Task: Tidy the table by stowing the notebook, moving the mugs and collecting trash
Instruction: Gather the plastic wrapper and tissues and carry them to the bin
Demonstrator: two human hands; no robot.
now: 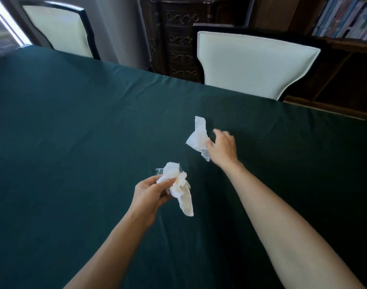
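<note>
Looking down from the head camera, I see a bench (74,142) covered with a dark green cloth, and two bare forearms reaching out over it.

My left hand (151,192) is near the middle, raised just above the cloth. Its fingers and thumb are curled round a crumpled tissue (178,184), white with a long tail hanging down to the right. Behind the tissue, in the same grip, is a clear plastic piece (158,170), possibly the rim of a cup; the view is too faint to be sure.

My right hand (223,148) is farther out and to the right, back of the hand up, fingers loosely bent and blurred. Its thumb side touches a second tissue (197,138), a white twisted strip just to the left of the hand. I cannot tell whether the hand pinches it or only touches it.

Beyond the far edge stand a cream chair (255,63) on the right and another chair (57,28) on the left, with a dark carved cabinet (178,38) between them. Shelves of books (349,17) fill the top right corner.
</note>
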